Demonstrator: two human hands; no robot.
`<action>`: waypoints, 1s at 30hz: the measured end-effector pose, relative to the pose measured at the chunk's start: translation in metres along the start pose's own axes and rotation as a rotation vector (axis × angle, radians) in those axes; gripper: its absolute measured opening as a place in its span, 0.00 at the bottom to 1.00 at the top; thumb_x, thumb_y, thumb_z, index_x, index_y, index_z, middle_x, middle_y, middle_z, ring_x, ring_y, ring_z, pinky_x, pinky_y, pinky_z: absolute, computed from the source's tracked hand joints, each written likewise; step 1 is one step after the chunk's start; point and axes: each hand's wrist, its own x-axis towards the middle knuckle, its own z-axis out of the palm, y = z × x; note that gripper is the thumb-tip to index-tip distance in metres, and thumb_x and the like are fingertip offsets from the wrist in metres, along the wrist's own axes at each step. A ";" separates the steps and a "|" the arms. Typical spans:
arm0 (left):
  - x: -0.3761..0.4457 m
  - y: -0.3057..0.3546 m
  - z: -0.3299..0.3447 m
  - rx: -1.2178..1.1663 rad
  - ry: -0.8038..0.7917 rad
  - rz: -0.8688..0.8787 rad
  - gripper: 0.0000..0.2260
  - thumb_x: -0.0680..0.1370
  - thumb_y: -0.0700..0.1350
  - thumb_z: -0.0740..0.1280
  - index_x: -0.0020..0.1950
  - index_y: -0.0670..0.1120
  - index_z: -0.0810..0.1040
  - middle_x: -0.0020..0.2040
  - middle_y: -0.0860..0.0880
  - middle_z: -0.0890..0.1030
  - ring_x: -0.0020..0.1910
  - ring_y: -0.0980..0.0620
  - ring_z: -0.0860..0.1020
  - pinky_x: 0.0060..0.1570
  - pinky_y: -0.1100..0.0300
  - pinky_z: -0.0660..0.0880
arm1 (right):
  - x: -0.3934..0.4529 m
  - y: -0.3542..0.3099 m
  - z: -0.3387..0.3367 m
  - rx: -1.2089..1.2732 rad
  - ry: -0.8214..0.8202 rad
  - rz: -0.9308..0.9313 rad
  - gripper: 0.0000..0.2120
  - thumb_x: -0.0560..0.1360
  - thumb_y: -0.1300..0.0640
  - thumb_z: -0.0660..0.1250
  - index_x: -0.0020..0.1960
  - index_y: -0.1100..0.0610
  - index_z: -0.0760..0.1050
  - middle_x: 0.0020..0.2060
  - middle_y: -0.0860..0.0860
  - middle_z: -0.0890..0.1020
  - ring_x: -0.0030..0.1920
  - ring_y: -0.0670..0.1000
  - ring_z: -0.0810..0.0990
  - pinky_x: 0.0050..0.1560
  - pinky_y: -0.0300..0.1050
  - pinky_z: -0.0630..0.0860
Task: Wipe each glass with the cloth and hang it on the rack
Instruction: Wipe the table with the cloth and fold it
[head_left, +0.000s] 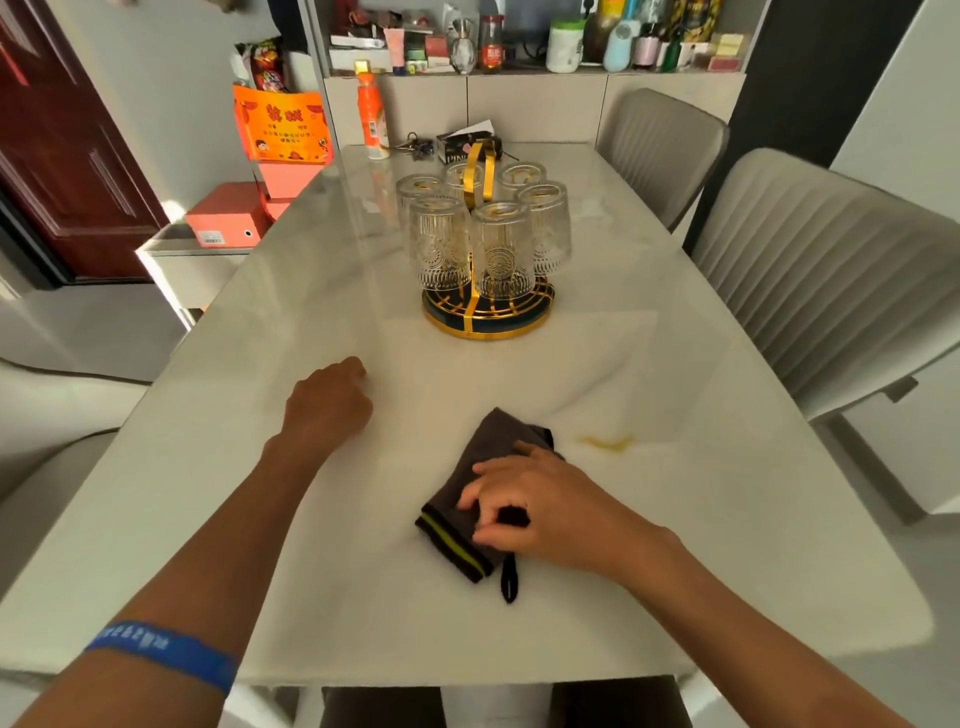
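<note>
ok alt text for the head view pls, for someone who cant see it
A person's right hand rests on a dark folded cloth on a pale table, while the left hand, loosely curled, holds nothing. Farther back, six clear glasses hang upside down on a gold rack.

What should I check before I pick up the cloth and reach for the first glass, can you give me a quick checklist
1. Cloth within reach: ok, the right hand lies on it, fingers curled at its edge.
2. Cloth lifted: not ok, it lies flat on the table.
3. Left hand free for a glass: ok, it holds nothing.
4. Glasses reachable: ok, six hang upside down on the rack.
5. Glasses clean: cannot tell.
6. Table surface: not ok, a yellow smear lies beside the cloth.
</note>
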 end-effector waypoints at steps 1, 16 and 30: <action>0.001 -0.001 0.001 0.006 0.007 0.009 0.18 0.78 0.38 0.59 0.68 0.47 0.74 0.61 0.43 0.80 0.59 0.38 0.78 0.59 0.51 0.73 | 0.000 0.010 -0.003 0.002 0.031 0.017 0.08 0.76 0.49 0.71 0.42 0.52 0.80 0.61 0.39 0.81 0.72 0.38 0.67 0.75 0.45 0.50; 0.005 -0.006 0.010 0.026 0.065 0.038 0.18 0.78 0.39 0.59 0.67 0.47 0.73 0.63 0.44 0.80 0.60 0.38 0.78 0.59 0.50 0.71 | -0.052 0.042 -0.002 -0.286 0.232 0.736 0.24 0.83 0.40 0.42 0.79 0.39 0.53 0.81 0.45 0.51 0.81 0.55 0.42 0.78 0.61 0.41; -0.005 -0.020 -0.011 -0.349 -0.047 0.007 0.04 0.79 0.47 0.68 0.51 0.51 0.83 0.54 0.49 0.82 0.54 0.44 0.79 0.51 0.55 0.72 | -0.079 -0.002 0.003 0.041 0.163 0.325 0.22 0.69 0.32 0.56 0.50 0.40 0.82 0.62 0.31 0.74 0.72 0.31 0.61 0.78 0.52 0.46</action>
